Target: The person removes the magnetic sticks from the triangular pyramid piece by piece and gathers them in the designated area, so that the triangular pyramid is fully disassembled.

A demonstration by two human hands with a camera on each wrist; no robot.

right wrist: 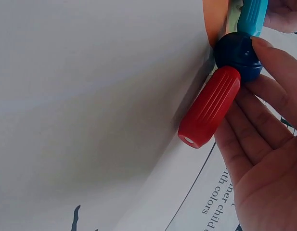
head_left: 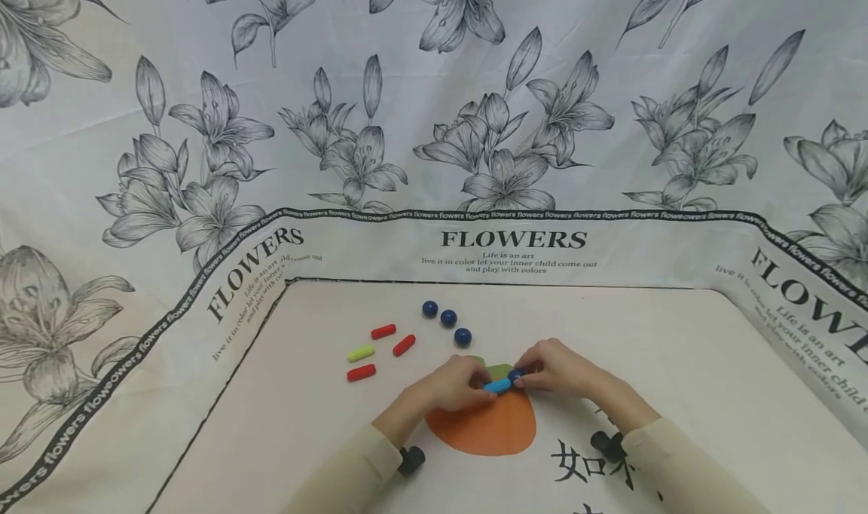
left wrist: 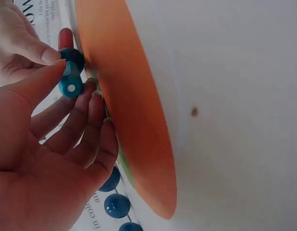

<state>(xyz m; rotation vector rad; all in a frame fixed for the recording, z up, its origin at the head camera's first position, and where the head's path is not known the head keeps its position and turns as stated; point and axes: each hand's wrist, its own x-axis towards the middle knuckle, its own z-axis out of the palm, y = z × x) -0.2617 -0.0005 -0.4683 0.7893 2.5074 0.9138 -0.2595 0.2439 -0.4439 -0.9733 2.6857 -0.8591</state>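
Observation:
Above the printed orange fruit point(head_left: 483, 427), both hands meet at a small assembly of a ball and rods. My left hand point(head_left: 456, 384) pinches a light blue ribbed rod point(head_left: 497, 386) between thumb and fingers. A dark blue ball point(right wrist: 237, 57) is held between the thumb and fingers of my right hand point(head_left: 559, 367). One end of the light blue rod touches the ball. On the ball's other side, a red ribbed rod point(right wrist: 211, 108) sticks out; in the head view the right hand hides it.
Three loose dark blue balls point(head_left: 448, 318) lie beyond the hands. To their left are three red rods point(head_left: 383, 331) and a yellow-green rod point(head_left: 361, 353). A flower-printed cloth point(head_left: 515, 258) rises behind the table. Black characters point(head_left: 578, 461) are printed near the right forearm.

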